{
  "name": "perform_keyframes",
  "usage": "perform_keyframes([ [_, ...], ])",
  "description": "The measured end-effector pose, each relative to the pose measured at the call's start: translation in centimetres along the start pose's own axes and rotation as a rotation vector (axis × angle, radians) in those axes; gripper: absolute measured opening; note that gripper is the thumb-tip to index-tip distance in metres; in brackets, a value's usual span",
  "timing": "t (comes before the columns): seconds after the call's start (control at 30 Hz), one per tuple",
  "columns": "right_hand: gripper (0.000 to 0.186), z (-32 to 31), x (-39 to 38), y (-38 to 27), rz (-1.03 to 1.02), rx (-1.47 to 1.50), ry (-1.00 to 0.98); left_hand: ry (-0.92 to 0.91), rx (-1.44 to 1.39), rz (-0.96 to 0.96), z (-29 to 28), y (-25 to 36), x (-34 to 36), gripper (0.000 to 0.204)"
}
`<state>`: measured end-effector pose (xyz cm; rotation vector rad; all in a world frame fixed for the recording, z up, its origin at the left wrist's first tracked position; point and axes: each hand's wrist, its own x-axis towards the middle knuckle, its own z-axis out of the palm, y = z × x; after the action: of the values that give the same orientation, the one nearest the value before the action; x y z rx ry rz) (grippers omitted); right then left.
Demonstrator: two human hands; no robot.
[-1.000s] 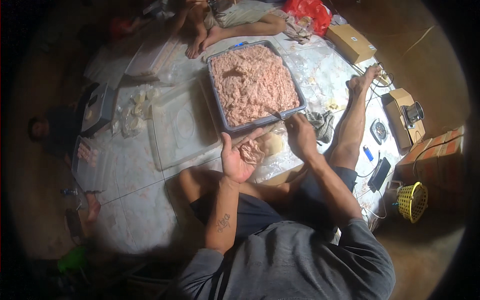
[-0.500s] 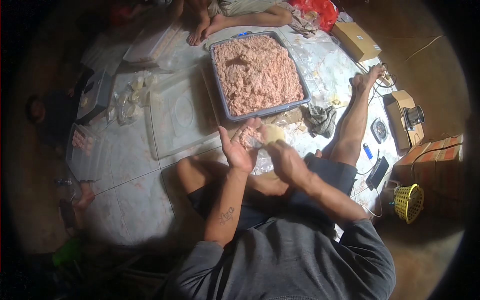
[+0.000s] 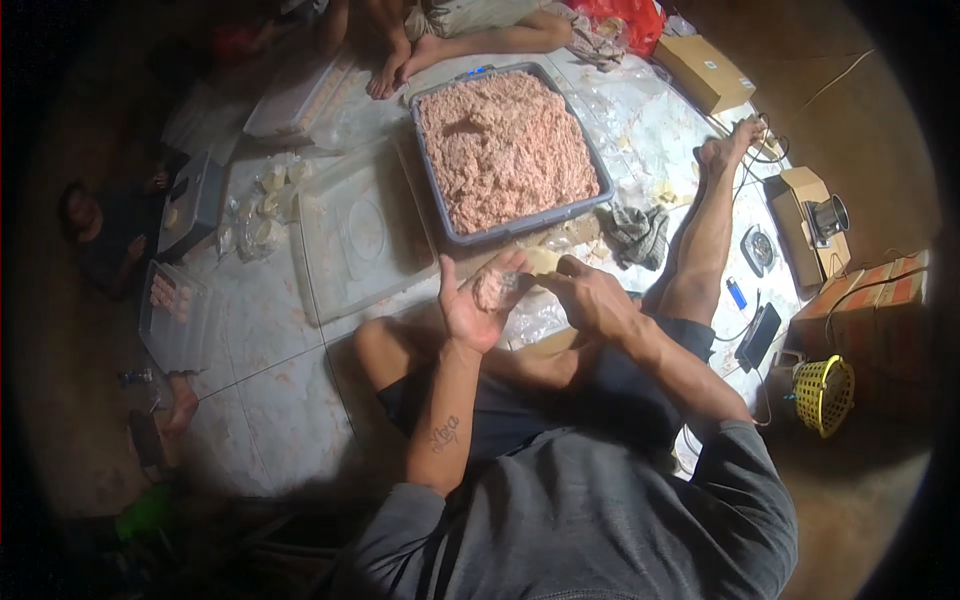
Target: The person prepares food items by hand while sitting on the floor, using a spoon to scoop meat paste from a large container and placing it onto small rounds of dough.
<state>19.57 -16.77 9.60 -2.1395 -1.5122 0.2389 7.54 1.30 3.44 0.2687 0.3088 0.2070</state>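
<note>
Right hand (image 3: 592, 300) has its fingers closed round what looks like a thin tool (image 3: 512, 280), far end at the small lump of mince (image 3: 489, 292) on the left hand (image 3: 475, 315). Left is palm up, fingers stretched out, not clenched; lump just rests there.

Head view, only one we have: a second ago the right hand was over at the near rim of the tub (image 3: 530, 221). Now it's off the rim and right up against the left palm, tool end on the lump. Left palm has stayed turned up, lump in it all along.

What it means, my read: scooping looks done for this lump, work has shifted to the palm, likely pressing or spreading. Can't tell if anything lies under the lump, too small.

Pale disc (image 3: 543, 260) sits right behind the fingertips, can't say if touching. Bulk mince (image 3: 505, 140) still heaped in the tub, just ahead of both hands. Clear box (image 3: 318, 265) left of the tub, grey cloth (image 3: 638, 235) off its near right corner
</note>
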Motion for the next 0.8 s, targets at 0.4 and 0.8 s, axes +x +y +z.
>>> perform_keyframes([
  [0.4,0.035,2.0,-1.5,0.2,0.040,0.145,0.005,-0.010,0.026,-0.128,0.6,-0.5,-0.3,0.094],
  [0.8,0.040,1.4,0.6,-1.6,0.388,1.377,-0.128,-0.096,0.483,-0.165,3.9,0.6,-2.2,0.099],
])
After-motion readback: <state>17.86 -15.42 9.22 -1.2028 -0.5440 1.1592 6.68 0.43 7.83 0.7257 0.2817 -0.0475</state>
